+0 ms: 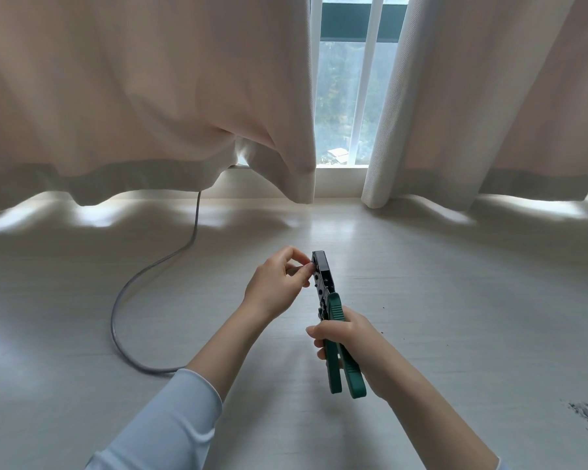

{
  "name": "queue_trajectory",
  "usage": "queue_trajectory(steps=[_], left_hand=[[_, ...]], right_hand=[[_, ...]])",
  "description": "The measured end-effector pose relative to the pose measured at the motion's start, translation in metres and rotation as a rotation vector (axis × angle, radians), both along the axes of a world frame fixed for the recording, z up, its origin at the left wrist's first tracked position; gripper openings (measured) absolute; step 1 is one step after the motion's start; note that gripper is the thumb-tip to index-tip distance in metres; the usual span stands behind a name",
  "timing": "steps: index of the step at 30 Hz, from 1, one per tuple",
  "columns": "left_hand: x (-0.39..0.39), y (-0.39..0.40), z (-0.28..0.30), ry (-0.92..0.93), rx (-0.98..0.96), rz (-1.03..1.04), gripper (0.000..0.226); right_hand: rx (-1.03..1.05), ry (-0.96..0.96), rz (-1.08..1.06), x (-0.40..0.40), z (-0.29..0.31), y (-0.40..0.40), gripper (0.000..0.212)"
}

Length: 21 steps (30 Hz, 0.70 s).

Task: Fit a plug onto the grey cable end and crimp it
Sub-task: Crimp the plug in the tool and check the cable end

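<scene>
A grey cable (123,293) runs from under the left curtain, loops over the white floor and passes behind my left forearm. My left hand (279,283) pinches the cable's end against the left side of the black head of a crimping tool (323,276). The plug itself is too small and hidden by my fingertips to make out. My right hand (347,340) is wrapped around the tool's green handles (345,374), which stand slightly apart at their lower ends. The tool is held upright above the floor.
Pale curtains (150,96) hang to the floor at left and right, with a window (350,96) showing in the gap between them. A small pile of grey scraps (582,410) lies on the floor at the far right.
</scene>
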<state>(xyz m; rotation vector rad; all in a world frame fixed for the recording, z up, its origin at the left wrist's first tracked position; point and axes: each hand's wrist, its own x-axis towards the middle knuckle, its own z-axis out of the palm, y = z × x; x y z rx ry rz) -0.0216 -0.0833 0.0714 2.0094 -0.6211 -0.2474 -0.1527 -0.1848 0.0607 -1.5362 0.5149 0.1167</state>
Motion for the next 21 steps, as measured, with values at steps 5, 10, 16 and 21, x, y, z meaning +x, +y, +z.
queue_trajectory(steps=[5,10,16,21], left_hand=[[0.0005,-0.0002,-0.0014,-0.012,0.010,-0.005,0.012],[-0.0004,-0.0008,-0.0022,-0.037,0.040,-0.003,0.013],[0.0012,-0.0007,-0.0043,-0.062,0.083,0.012,0.012],[0.0029,0.0004,-0.0054,-0.062,0.084,0.014,0.011]], right_hand=[[0.003,0.010,-0.002,-0.0005,-0.0007,-0.0003,0.038],[0.008,0.015,-0.012,-0.0008,-0.0005,-0.0004,0.039],[0.024,0.032,-0.034,-0.0012,0.0009,-0.0004,0.040],[0.025,0.040,-0.034,-0.0021,0.0025,-0.0016,0.041]])
